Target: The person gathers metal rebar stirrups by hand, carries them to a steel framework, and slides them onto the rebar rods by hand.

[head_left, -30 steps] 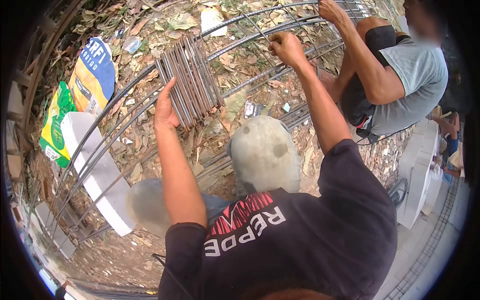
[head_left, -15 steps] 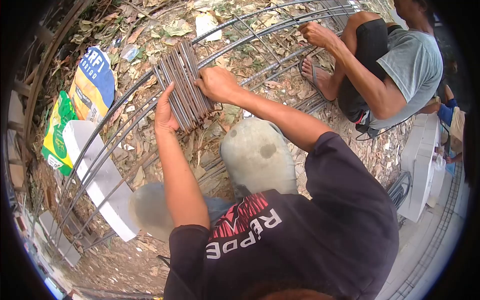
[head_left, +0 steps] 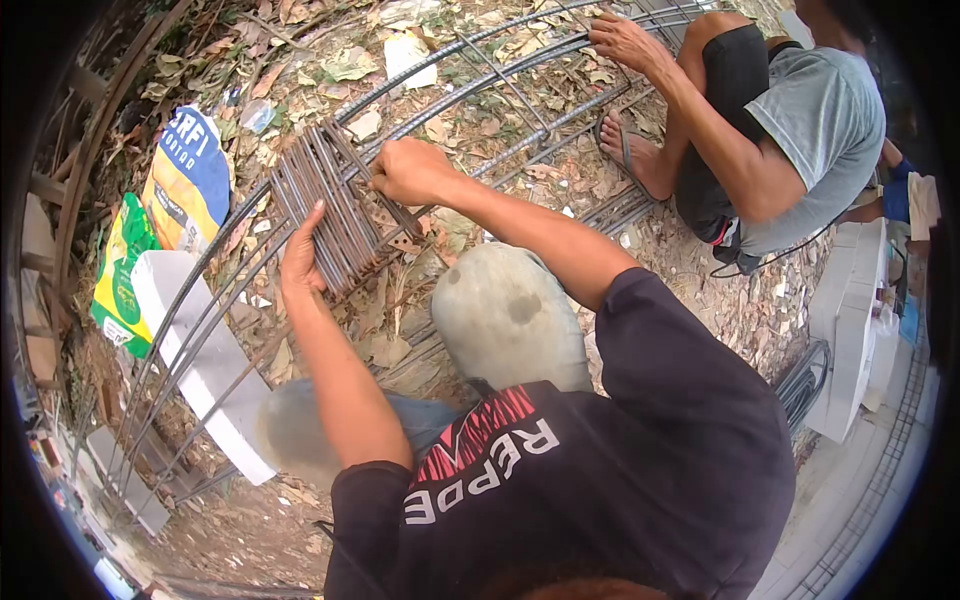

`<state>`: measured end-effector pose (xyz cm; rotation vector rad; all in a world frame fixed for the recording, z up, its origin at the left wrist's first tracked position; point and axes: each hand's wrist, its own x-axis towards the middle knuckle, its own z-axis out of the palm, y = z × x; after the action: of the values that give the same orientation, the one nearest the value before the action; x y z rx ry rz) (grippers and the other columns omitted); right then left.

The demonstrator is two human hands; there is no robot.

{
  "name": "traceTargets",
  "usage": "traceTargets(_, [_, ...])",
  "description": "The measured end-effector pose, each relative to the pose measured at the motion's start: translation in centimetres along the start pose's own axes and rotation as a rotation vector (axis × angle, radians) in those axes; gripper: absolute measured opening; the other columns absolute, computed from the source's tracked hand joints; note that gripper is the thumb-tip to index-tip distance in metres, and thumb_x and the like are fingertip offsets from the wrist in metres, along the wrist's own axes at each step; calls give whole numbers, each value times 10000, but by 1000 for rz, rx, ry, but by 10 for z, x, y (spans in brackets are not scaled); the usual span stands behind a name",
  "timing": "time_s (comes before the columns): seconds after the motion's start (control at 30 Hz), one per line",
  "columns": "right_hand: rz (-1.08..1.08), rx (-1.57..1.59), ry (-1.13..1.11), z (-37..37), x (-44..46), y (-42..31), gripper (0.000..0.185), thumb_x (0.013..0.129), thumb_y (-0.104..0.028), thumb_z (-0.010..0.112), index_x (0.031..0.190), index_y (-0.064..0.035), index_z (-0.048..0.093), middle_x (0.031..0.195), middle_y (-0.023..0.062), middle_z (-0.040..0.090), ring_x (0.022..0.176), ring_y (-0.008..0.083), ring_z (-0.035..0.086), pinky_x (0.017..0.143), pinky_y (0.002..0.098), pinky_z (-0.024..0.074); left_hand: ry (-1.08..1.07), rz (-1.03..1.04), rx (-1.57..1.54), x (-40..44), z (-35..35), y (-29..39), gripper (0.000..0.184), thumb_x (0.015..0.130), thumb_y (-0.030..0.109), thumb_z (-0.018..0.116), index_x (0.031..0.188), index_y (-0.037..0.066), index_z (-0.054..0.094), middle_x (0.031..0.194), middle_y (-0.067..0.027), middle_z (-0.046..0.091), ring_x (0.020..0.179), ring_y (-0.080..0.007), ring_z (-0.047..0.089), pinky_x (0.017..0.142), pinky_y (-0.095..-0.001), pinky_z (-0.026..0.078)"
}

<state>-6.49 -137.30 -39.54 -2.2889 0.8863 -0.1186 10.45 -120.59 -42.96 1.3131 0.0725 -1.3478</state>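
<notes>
Left hand (head_left: 303, 250) holds the near left edge of a stack of rusty steel frames (head_left: 325, 205), thumb lying along the outer rods and fingers largely hidden behind them. At the stack's right edge, the right hand (head_left: 410, 172) is curled narrow, fingertips pinched on one outer frame (head_left: 402, 215) that slants away from the rest. The stack sits ahead of the bent knee (head_left: 510, 315), among long ribbed bars (head_left: 500, 72) that curve past it on both sides; whether its frames go around any bar, I cannot tell.

Left of the stack lie a torn blue and yellow mortar bag (head_left: 187, 180) and, farther off, a green and yellow bag (head_left: 125, 275). Toward the lower left, a white slab (head_left: 200, 355) lies beneath several bars that cross over it. Beyond the stack, white paper (head_left: 410, 60) rests on leaf litter, with a clear plastic scrap (head_left: 257, 115) to its left. Well to the stack's right, another person (head_left: 810, 150) crouches, one hand (head_left: 625, 42) over the bars and a sandalled foot (head_left: 640, 155) beside them, hemming in that side.
</notes>
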Motion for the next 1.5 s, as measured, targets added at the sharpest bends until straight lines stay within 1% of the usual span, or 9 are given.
traceTargets(0.13, [-25, -189, 68, -20, -4, 5, 248, 849, -267, 711, 821, -22, 740, 799, 191, 709, 787, 369, 697, 733, 462, 547, -151, -12, -60, -13, 10, 5, 465, 946, 335, 683, 1235, -24, 622, 1105, -177, 721, 987, -276, 723, 880, -449, 604])
traceTargets(0.23, [5, 170, 44, -28, -4, 32, 215, 831, -239, 734, 786, -29, 733, 766, 178, 704, 737, 336, 696, 695, 456, 530, -160, -1, -56, -12, 9, 4, 460, 952, 334, 676, 1233, -26, 624, 1108, -178, 721, 992, -281, 721, 881, -452, 601])
traceTargets(0.37, [-140, 162, 40, -25, -3, 40, 184, 862, -221, 731, 831, -40, 742, 748, 169, 695, 686, 306, 668, 663, 451, 501, -173, 0, -81, -6, 4, 1, 484, 955, 351, 671, 1249, -30, 611, 1115, -179, 719, 1002, -282, 718, 887, -455, 595])
traceTargets(0.63, [-64, 26, 80, -15, -6, 20, 229, 885, -220, 678, 894, 7, 702, 833, 234, 694, 800, 421, 672, 736, 491, 523, -220, 0, -92, -12, 8, 1, 515, 973, 378, 639, 1284, -29, 589, 1145, -172, 711, 1018, -266, 710, 858, -462, 608])
traceTargets(0.73, [13, -53, 86, -49, -23, 36, 285, 931, -324, 669, 1004, -53, 714, 853, 160, 709, 817, 332, 691, 754, 479, 519, -216, 31, -73, -11, 10, 2, 538, 970, 399, 641, 1293, -29, 588, 1160, -171, 705, 1049, -264, 704, 853, -463, 615])
traceTargets(0.87, [161, -301, 690, -103, -30, 83, 380, 927, -387, 673, 1126, -65, 701, 1062, 154, 668, 927, 329, 676, 793, 468, 539, -219, 11, -79, -8, 7, 0, 534, 974, 399, 635, 1291, -29, 588, 1168, -169, 702, 1051, -262, 703, 863, -455, 611])
traceTargets(0.97, [272, -464, 474, -114, -35, 126, 335, 904, -349, 690, 1093, -74, 721, 1047, 163, 676, 940, 363, 676, 808, 481, 537, -219, 12, -68, -7, 7, 2, 545, 974, 414, 631, 1288, -29, 590, 1163, -160, 705, 1044, -263, 704, 873, -453, 604])
traceTargets(1.1, [236, -395, 560, -120, -44, 154, 210, 873, -265, 687, 956, -84, 753, 991, 173, 689, 935, 395, 677, 811, 496, 542, -221, 13, -114, -9, 9, 0, 542, 966, 401, 648, 1265, -47, 592, 1093, -174, 728, 969, -261, 724, 830, -439, 613])
traceTargets(1.5, [257, -532, 778, -160, -33, 237, 172, 848, -224, 673, 949, -138, 782, 1068, 86, 728, 957, 343, 694, 812, 473, 568, -220, 36, -94, -3, 6, -3, 534, 973, 431, 627, 1264, -16, 612, 1120, -146, 721, 1022, -248, 712, 849, -437, 611])
